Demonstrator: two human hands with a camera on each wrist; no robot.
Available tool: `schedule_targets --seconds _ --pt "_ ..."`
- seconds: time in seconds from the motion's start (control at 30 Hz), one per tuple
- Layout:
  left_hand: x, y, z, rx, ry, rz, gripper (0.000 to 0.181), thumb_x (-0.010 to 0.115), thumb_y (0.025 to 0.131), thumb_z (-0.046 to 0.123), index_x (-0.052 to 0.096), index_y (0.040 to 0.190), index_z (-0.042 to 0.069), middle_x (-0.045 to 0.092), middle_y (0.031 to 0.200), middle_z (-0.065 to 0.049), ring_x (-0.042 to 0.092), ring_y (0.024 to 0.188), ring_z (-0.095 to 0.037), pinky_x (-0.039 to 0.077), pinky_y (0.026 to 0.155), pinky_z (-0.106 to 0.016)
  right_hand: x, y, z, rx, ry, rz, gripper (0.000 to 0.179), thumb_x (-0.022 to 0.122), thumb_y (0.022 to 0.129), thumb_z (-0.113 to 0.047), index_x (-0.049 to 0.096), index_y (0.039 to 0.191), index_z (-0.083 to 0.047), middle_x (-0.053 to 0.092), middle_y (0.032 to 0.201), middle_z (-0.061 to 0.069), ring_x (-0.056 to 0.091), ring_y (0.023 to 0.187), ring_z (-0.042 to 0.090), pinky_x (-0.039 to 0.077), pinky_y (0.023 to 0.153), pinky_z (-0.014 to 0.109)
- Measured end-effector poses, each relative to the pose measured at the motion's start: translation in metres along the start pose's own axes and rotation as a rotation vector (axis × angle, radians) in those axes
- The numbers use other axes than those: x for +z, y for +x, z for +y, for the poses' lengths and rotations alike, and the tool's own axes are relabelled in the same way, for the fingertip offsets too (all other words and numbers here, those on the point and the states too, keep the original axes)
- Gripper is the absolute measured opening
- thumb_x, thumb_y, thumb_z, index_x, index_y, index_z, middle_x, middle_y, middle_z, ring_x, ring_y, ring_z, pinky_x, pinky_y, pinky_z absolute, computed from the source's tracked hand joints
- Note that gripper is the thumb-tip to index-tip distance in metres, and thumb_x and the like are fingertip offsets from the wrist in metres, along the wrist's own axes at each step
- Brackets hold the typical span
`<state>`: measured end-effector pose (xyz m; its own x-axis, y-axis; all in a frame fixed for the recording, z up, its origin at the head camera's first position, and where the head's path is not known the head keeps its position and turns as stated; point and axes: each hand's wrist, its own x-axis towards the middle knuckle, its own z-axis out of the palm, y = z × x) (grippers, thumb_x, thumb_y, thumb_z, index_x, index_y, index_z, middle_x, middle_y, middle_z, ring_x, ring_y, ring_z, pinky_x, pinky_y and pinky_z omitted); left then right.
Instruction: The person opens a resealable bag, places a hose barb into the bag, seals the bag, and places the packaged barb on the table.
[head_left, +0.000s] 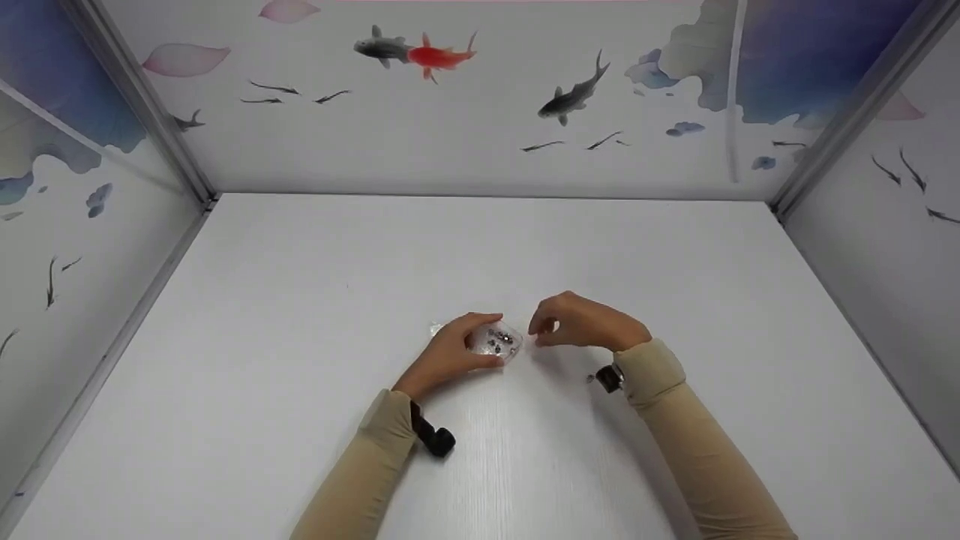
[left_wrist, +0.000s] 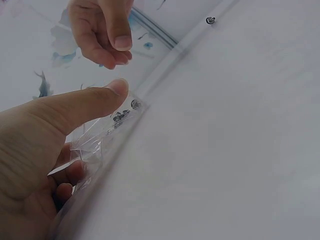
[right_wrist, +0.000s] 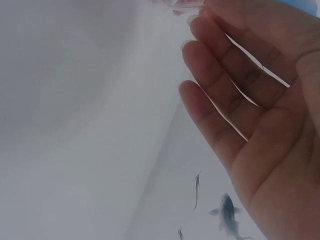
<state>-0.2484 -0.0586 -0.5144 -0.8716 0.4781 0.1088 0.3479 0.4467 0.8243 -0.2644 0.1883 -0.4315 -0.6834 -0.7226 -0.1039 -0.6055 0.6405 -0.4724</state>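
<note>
My left hand holds a small clear plastic container between thumb and fingers. Several small shiny metal pieces lie inside it. In the left wrist view, crinkled clear plastic shows below the thumb. My right hand is just right of the container, apart from it, with fingers bent and thumb near the index finger. Nothing shows between those fingertips. One loose metal piece lies on the table beside the right wrist; its exact kind is too small to tell.
The white table is bounded by panels printed with fish, at the back and both sides. A black wrist camera is strapped at the left wrist, another dark device at the right.
</note>
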Motion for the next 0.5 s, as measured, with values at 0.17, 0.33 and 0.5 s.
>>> schedule_targets --seconds 0.17,0.33,0.5 --pt "0.000 0.000 -0.001 0.003 0.011 -0.003 0.069 0.081 0.077 0.032 0.053 0.139 0.020 0.059 0.129 0.001 0.050 0.098 -0.014 0.040 0.085 -0.028 -0.003 -0.011 0.004 0.048 0.028 -0.017 0.017 0.072 0.085 -0.013 0.074 0.101 -0.007 0.071 0.099 0.003 0.062 0.091 0.015 0.052 0.081 0.034" --pt "0.000 0.001 -0.002 0.006 0.003 -0.002 0.069 0.081 0.077 0.031 0.053 0.138 0.019 0.059 0.131 0.000 0.049 0.098 -0.013 0.040 0.086 -0.029 -0.005 -0.021 0.010 0.085 0.042 -0.033 0.016 0.073 0.084 -0.011 0.074 0.100 -0.009 0.071 0.098 0.000 0.062 0.091 0.015 0.051 0.081 0.033" --pt "0.001 0.001 -0.002 0.011 0.004 -0.002 0.069 0.081 0.076 0.031 0.053 0.138 0.019 0.059 0.130 0.000 0.048 0.095 -0.013 0.039 0.084 -0.028 -0.006 -0.030 0.016 0.099 0.058 -0.052 0.015 0.074 0.083 -0.009 0.074 0.098 -0.008 0.071 0.097 0.001 0.062 0.091 0.014 0.051 0.081 0.032"
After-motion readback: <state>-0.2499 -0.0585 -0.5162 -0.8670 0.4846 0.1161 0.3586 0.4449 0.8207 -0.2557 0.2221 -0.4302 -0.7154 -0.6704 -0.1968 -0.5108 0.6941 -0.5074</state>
